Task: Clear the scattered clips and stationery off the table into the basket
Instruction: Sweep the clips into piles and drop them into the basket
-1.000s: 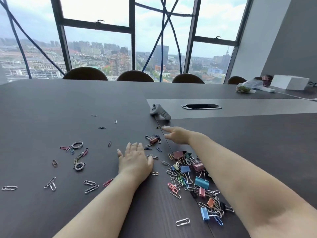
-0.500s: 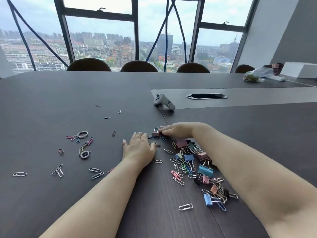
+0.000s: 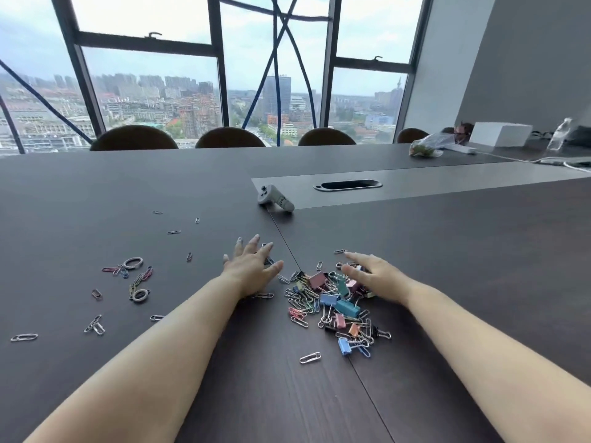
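**Q:** Where's the clip heap (image 3: 332, 305)?
**A:** On the table (image 3: 463, 251), nearside-right of the grey controller (image 3: 275, 199). Its long axis runs from the controller's side back toward you, drifting right.
**Q:** Hands?
**A:** Your left hand (image 3: 252, 270) is nearside of the controller, flat, fingers spread, gripping nothing. Your right hand (image 3: 374, 276) is slack-fingered over the heap's controller-facing end.

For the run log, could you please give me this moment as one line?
left hand: fingers spread on table | right hand: at clip pile edge | basket: not in view
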`<action>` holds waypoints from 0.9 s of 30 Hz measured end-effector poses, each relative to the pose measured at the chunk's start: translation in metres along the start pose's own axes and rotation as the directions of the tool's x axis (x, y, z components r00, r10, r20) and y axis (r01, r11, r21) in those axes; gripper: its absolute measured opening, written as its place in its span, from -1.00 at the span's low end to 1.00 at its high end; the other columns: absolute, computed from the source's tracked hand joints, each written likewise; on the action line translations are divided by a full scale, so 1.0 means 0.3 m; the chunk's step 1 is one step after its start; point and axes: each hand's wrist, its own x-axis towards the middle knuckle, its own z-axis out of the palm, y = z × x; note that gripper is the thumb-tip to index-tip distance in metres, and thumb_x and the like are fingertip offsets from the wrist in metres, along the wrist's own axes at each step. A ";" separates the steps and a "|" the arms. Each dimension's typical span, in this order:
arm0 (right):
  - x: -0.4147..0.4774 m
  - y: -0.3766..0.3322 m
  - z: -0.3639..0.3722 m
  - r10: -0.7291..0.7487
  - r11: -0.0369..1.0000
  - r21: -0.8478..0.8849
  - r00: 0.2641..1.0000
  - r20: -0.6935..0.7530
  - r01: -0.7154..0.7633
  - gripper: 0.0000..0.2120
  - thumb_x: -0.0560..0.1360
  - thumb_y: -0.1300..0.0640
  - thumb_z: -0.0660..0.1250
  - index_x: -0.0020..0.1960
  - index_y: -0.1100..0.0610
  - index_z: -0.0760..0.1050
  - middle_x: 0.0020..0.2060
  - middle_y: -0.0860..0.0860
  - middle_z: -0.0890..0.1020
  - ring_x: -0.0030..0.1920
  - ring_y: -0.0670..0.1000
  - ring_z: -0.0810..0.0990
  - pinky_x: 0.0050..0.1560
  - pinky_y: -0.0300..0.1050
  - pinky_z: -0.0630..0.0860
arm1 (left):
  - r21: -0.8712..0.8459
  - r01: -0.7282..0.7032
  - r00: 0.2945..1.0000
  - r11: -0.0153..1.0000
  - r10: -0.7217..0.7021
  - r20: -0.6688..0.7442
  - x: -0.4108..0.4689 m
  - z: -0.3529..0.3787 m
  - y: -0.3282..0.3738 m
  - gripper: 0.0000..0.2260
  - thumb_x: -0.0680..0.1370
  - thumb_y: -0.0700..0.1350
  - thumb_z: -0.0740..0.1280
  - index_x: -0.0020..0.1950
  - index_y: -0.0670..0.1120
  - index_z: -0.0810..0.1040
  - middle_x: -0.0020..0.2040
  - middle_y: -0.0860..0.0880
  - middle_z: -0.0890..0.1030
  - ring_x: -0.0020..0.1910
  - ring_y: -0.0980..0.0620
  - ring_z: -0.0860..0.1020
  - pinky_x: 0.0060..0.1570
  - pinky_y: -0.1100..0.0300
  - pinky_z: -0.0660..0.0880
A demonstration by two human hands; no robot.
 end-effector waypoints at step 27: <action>-0.204 -0.114 0.148 -0.084 0.975 -0.214 0.994 -0.074 0.066 -0.22 0.28 -0.48 0.20 0.41 -0.17 0.21 0.50 -0.04 0.02 0.48 0.07 0.04 0.47 0.07 0.08 | 0.097 -0.377 0.913 0.921 0.387 -0.130 -0.261 0.062 0.071 -0.67 0.51 0.18 0.22 0.21 0.07 0.44 0.23 0.04 0.45 0.28 0.01 0.37 0.28 0.09 0.31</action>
